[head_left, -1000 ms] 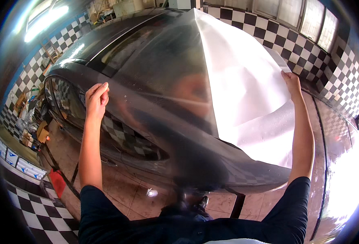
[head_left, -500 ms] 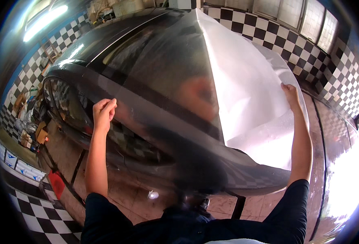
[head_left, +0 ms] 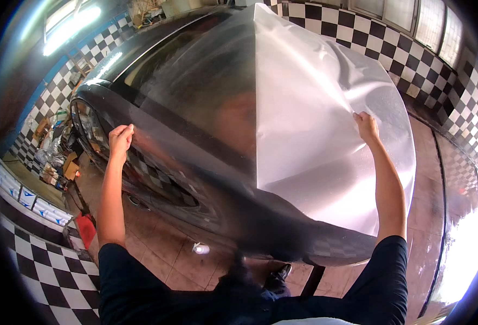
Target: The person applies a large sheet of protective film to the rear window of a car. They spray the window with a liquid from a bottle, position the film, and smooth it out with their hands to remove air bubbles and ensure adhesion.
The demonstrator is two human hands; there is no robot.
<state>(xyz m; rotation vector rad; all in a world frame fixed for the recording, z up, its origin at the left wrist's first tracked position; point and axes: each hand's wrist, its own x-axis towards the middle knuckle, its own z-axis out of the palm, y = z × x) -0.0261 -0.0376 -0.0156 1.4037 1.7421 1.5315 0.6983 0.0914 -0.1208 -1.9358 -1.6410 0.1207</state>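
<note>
A dark car [head_left: 157, 168] stands side-on before me. Over its rear part spreads a large white sheet [head_left: 304, 141], creased along the far right, with a sharp straight left edge. My right hand [head_left: 367, 128] is closed in a pinch on this sheet, and folds run out from the fingers. Farther left, my left hand [head_left: 121, 142] is raised in front of the car's side with its fingers pinched together. Hazy, see-through film [head_left: 212, 92] seems to stretch from there to the white sheet; its edge at my left fingers is too faint to make out fully.
A small white bottle [head_left: 200, 248] lies on the tiled floor by my feet. Boxes and bags [head_left: 55, 151] are piled at the left wall, near a red object [head_left: 86, 230]. Checkered walls [head_left: 369, 43] stand behind the car, and a glossy dark surface [head_left: 461, 179] is at right.
Both hands have shifted left. The white sheet's straight edge has moved left too, and its far right part is more wrinkled. My view has turned slightly.
</note>
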